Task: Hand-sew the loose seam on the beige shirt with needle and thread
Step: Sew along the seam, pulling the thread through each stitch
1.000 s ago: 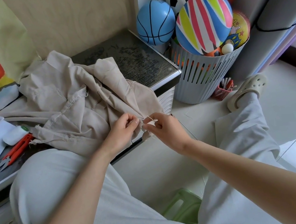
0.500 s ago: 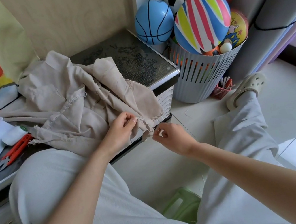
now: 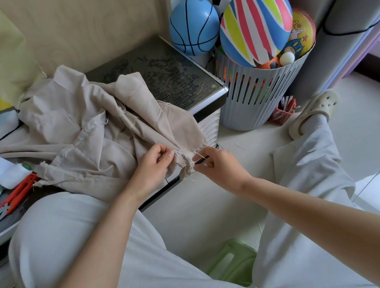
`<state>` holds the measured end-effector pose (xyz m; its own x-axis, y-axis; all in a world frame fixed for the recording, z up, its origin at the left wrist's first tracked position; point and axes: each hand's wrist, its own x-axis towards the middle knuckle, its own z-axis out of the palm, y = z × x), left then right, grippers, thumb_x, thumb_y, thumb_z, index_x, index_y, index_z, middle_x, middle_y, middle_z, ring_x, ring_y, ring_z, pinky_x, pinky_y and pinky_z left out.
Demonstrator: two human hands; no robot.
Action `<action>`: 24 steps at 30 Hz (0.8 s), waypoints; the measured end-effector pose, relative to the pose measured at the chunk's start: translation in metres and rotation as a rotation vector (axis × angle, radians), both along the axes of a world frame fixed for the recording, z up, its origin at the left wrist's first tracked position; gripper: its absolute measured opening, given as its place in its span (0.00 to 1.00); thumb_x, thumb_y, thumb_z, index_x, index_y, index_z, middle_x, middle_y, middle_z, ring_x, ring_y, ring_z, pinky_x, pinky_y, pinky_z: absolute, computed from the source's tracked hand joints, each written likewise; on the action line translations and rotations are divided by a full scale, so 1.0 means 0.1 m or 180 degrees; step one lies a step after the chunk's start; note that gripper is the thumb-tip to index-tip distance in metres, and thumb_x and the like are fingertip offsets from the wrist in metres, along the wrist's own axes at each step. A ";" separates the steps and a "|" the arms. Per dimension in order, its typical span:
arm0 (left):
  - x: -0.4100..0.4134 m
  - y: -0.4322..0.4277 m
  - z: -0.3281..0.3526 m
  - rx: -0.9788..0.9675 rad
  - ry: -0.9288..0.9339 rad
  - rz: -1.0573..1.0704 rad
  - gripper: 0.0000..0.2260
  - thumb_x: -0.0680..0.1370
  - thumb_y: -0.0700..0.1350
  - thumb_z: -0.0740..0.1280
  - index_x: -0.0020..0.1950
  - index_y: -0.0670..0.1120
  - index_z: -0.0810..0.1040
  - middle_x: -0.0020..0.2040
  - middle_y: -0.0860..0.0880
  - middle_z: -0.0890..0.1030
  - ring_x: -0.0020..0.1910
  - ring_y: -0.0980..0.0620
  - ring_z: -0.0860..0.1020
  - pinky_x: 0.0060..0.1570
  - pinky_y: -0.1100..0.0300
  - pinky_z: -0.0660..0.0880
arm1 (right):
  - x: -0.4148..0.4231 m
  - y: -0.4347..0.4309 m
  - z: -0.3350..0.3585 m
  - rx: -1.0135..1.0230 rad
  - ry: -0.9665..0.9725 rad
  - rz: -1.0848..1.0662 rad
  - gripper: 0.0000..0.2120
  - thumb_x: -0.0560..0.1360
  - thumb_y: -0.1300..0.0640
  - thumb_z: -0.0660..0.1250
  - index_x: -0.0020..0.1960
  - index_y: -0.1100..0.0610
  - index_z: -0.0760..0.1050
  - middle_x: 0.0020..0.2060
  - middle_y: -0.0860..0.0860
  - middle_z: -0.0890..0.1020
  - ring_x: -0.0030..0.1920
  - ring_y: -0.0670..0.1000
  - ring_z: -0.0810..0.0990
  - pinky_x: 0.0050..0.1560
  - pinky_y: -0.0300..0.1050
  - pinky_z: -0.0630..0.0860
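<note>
The left grip (image 3: 155,167) is pinching the frayed edge of the beige shirt (image 3: 84,135); the right grip (image 3: 219,166) is pinching the needle (image 3: 200,155) beside it. Orange snips (image 3: 16,194) are lying on the desk (image 3: 174,79), well apart.

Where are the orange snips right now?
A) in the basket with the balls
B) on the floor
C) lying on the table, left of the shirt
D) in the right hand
C: the orange snips lie on the table, just left of the beige shirt.
</note>
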<state>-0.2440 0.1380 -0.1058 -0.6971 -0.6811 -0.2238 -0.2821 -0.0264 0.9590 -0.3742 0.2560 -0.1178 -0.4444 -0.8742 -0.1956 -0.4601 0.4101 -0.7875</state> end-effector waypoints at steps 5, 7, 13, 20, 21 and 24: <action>0.01 0.01 0.00 0.0076 -0.0067 -0.0046 0.09 0.81 0.35 0.58 0.41 0.42 0.70 0.35 0.44 0.74 0.34 0.53 0.69 0.36 0.63 0.68 | 0.15 -0.16 0.16 -0.0243 -0.0234 0.0024 0.05 0.76 0.56 0.67 0.48 0.58 0.77 0.15 0.41 0.67 0.21 0.41 0.68 0.24 0.32 0.60; 0.01 0.01 0.00 0.0075 -0.0076 -0.0064 0.09 0.81 0.35 0.58 0.41 0.41 0.70 0.37 0.41 0.73 0.35 0.51 0.68 0.37 0.61 0.67 | 0.17 -0.19 0.17 -0.0252 -0.0194 -0.0024 0.05 0.76 0.58 0.66 0.46 0.59 0.78 0.16 0.44 0.67 0.21 0.41 0.69 0.24 0.33 0.60; 0.02 -0.02 -0.02 0.0001 -0.0115 -0.0050 0.09 0.81 0.36 0.59 0.41 0.43 0.70 0.36 0.43 0.74 0.37 0.51 0.70 0.39 0.63 0.69 | 0.17 -0.13 0.13 -0.0101 0.0030 0.0156 0.08 0.77 0.56 0.64 0.41 0.56 0.74 0.17 0.43 0.69 0.22 0.42 0.68 0.26 0.35 0.60; 0.00 0.02 0.01 0.0027 0.0016 0.0021 0.10 0.81 0.35 0.57 0.40 0.43 0.69 0.33 0.47 0.73 0.32 0.57 0.69 0.32 0.73 0.68 | 0.01 0.10 -0.21 0.0925 0.0415 0.0567 0.04 0.75 0.57 0.64 0.46 0.55 0.78 0.31 0.45 0.72 0.36 0.49 0.70 0.38 0.40 0.64; 0.01 0.01 0.00 0.0019 0.0007 0.0023 0.10 0.81 0.35 0.57 0.40 0.43 0.69 0.33 0.47 0.73 0.31 0.57 0.69 0.32 0.73 0.68 | -0.01 0.12 -0.25 0.1060 0.0423 0.0579 0.05 0.75 0.57 0.64 0.47 0.56 0.78 0.34 0.47 0.73 0.39 0.50 0.71 0.39 0.40 0.65; 0.01 0.00 -0.02 -0.0015 -0.0036 0.0018 0.10 0.81 0.36 0.58 0.40 0.44 0.69 0.33 0.48 0.73 0.30 0.59 0.70 0.33 0.71 0.68 | -0.10 0.16 -0.33 0.1506 0.0429 0.0633 0.06 0.75 0.58 0.65 0.49 0.57 0.79 0.39 0.49 0.74 0.42 0.51 0.73 0.42 0.40 0.68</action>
<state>-0.2430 0.1380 -0.1074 -0.6908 -0.6860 -0.2284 -0.2929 -0.0233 0.9559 -0.3838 0.2721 -0.1509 -0.3274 -0.7741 -0.5418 -0.6495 0.6008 -0.4660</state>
